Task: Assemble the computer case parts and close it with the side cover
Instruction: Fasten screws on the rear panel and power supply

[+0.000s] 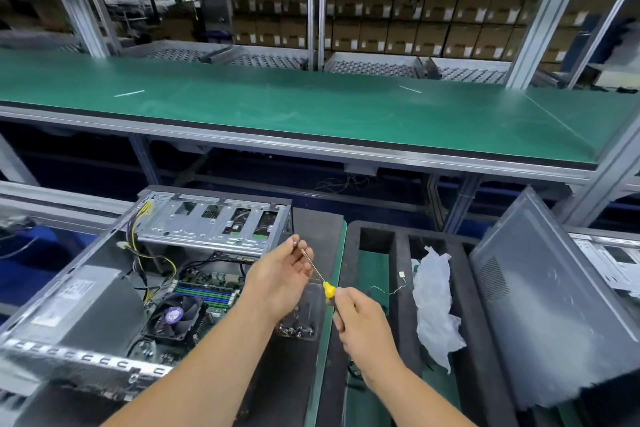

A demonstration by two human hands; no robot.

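Observation:
An open computer case lies on its side at the lower left, showing the motherboard, a CPU fan and a silver drive cage. My right hand grips a yellow-handled screwdriver, its shaft pointing up-left. My left hand pinches a small screw at the screwdriver's tip, just right of the case. The grey side cover leans upright at the right.
A clear bag of screws lies on the black foam beside the case. A black foam tray holds a crumpled white plastic bag and a thin wire. A green-topped bench and shelves of boxes stand beyond.

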